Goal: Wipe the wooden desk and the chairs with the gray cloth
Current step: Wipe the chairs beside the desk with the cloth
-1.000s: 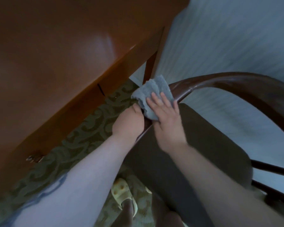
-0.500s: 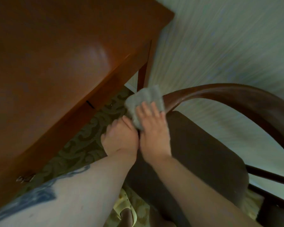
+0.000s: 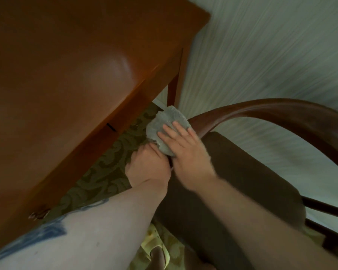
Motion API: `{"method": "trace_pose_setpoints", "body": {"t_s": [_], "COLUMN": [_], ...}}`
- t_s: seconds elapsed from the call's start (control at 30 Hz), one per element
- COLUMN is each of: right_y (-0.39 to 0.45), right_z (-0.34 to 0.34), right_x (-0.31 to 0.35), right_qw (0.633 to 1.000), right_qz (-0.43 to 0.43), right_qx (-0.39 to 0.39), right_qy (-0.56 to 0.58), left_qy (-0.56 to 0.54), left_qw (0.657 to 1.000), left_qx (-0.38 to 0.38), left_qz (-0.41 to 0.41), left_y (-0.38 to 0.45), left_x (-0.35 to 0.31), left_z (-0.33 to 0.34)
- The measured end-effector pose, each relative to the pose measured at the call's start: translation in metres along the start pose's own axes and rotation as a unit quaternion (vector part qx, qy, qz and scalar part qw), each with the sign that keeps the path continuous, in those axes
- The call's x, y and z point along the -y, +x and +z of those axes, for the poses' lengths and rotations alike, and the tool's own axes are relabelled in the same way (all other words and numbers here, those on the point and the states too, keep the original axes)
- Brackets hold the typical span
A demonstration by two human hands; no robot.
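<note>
Pale striped wallpaper fills the top right, smeared by motion blur, and a green carpet with a scrolling leaf pattern shows between the furniture. Upper left, the glossy reddish-brown wooden desk takes up most of the view, its far side cut off by the frame; one slim leg drops at the corner, and a small metal drawer pull peeks out low on its front, too blurred to read in detail.

Now the action: the crumpled gray terry cloth sits on the end of the dark curved wooden chair arm, just beside the desk leg. The right hand lies flat over the cloth, fingers spread and pressing it down onto the wood, palm covering its lower half. The left hand is curled closed right below, touching the cloth's lower edge; whether it grips the rail or the cloth, I can't tell, since its fingers are tucked out of sight.

Beneath the forearms, the chair's dark brown padded seat spreads wide, matte and soft-looking. A blue tattoo marks the left forearm. At the bottom edge, a pale yellow sandal pokes out, half hidden.
</note>
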State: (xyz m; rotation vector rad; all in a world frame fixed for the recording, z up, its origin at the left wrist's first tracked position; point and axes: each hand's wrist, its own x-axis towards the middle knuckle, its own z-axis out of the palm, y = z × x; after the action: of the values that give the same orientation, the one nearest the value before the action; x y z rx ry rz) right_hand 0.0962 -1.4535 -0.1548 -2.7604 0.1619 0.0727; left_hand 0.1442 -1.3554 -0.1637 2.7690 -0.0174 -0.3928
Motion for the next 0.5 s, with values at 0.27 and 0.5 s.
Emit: {"method": "trace_pose_setpoints", "body": {"t_s": [0.27,0.5], "right_y": [0.014,-0.019], "right_z": [-0.003,0.014], "right_x": [-0.014,0.009], "right_qw": [0.970,0.999], "right_qz": [0.177,-0.039], "right_qx": [-0.160,-0.002], "right_qy": [0.043,0.016], "left_qy": [0.001,-0.219], "left_qw": [1.000,0.943], "left_qx": [0.021,0.224], "left_qz": [0.021,0.110], "left_y": [0.005,0.000], "left_x": [0.001,0.058], "left_z": [-0.003,-0.025]}}
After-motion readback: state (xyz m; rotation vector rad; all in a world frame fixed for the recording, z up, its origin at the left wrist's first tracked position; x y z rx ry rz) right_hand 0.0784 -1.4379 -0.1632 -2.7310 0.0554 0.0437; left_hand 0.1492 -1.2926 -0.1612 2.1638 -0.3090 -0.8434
